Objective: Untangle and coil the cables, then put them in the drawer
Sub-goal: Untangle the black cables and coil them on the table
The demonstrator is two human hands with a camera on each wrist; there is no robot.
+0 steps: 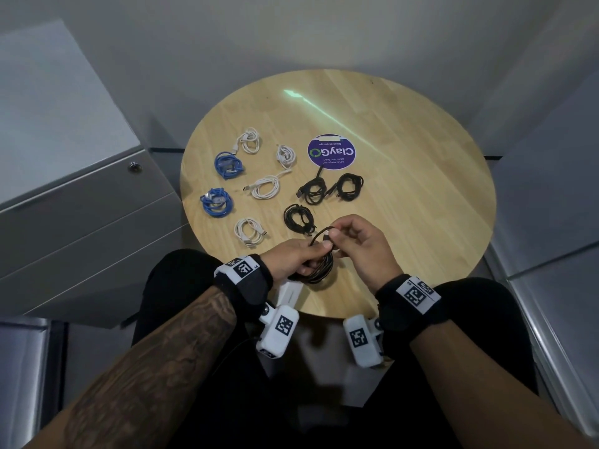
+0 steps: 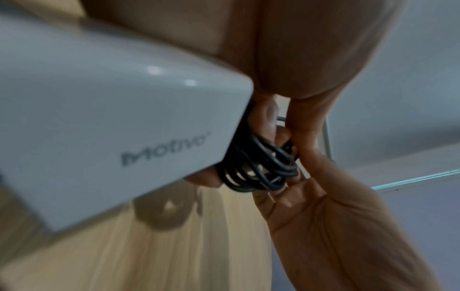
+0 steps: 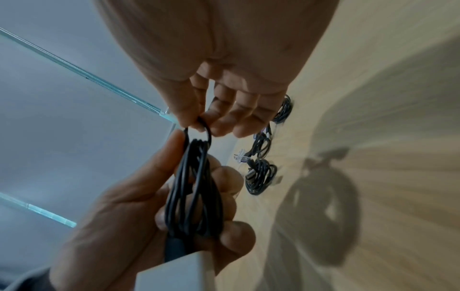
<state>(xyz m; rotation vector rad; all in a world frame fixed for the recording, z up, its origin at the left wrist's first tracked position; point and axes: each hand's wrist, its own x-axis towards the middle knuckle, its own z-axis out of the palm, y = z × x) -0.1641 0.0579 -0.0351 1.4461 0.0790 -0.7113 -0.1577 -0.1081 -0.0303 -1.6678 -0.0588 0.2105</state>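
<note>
At the left edge of the head view stands a grey drawer cabinet, its drawers closed, well apart from the cables, so stowing has not begun. On the round wooden worktop, left of centre, lie finished bundles sorted by colour: two blue coils in the left column, four white coils beside them, and three black coils toward the middle, just under a purple round sticker. They look laid out apart from one another so none tangles again.

At lower centre, over the near edge of the worktop, the left hand has its fingers curled round a black cable coil, clamping the loops together so they cannot spring open; a white box fills much of the left wrist view, seemingly pressed under the same hand. Just to its right, the right hand pinches the free end of that cable between thumb and forefinger, the other fingers loosely curled. I'd judge the end is being wrapped round the bundle to lock it. This seems the last cable before the drawer.
</note>
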